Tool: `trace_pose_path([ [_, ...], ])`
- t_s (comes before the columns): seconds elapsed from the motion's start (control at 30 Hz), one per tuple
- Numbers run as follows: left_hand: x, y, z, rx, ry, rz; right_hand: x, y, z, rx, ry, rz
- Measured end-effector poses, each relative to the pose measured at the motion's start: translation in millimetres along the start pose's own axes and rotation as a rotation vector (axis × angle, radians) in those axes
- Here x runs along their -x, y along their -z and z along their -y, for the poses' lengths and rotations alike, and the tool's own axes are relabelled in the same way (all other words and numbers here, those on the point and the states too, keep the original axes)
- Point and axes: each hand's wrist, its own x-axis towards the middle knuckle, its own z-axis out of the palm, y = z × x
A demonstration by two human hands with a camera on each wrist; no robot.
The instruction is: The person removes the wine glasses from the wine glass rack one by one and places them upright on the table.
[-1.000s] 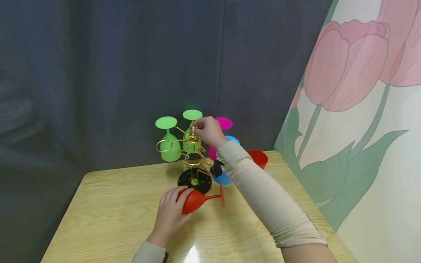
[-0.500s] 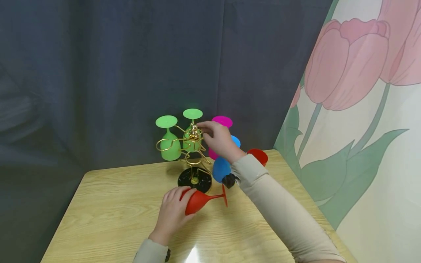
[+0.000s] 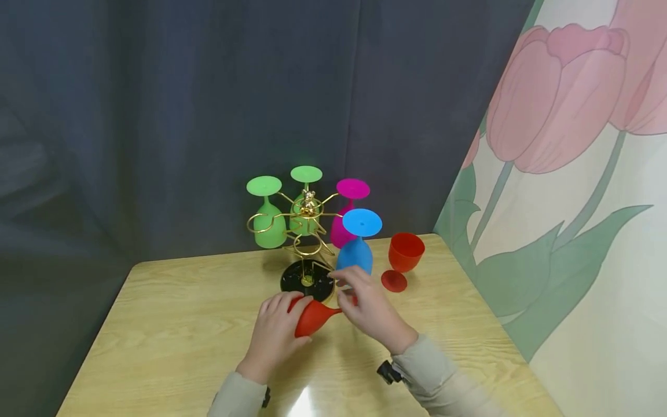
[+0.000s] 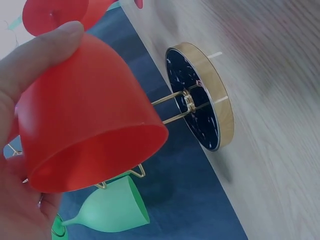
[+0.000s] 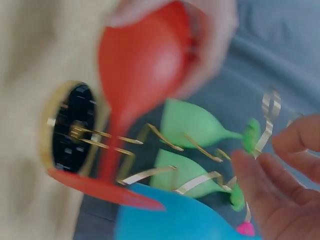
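Note:
My left hand [image 3: 276,327] grips a red plastic goblet [image 3: 312,317] by its bowl, the goblet lying sideways with its stem to the right. In the left wrist view the mouth of the red goblet [image 4: 100,155] shows, thumb on the bowl. Close to the goblet's foot is my right hand [image 3: 372,310], fingers loosely bent; the right wrist view shows the foot [image 5: 105,190] apart from the right hand [image 5: 285,185]. Behind stands a gold wire goblet rack [image 3: 307,211] on a round black base [image 3: 307,278]. Upside down on it hang two green goblets [image 3: 269,230], a magenta goblet [image 3: 353,189] and a blue goblet [image 3: 356,255].
A second red goblet [image 3: 406,252] stands upright on the wooden table [image 3: 172,336], right of the rack. A dark curtain [image 3: 234,104] closes off the back. On the right rises a wall [image 3: 599,243] with painted tulips.
My right hand has let go of the rack's top ornament and come down to the foot of the red goblet. The left hand keeps its grip on the bowl, nearly still.

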Motion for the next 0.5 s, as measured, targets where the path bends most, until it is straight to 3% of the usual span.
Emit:
trace_pose_path([
  [0.23,-6.2,4.1,-2.1,-0.007,-0.027,-0.006,8.3,-29.5,-8.8,0.352,0.066,0.15],
  [0.5,-2.9,3.1,-3.3,-0.037,0.002,0.012,16.4,-54.1,-18.4,0.479,0.042,0.265],
])
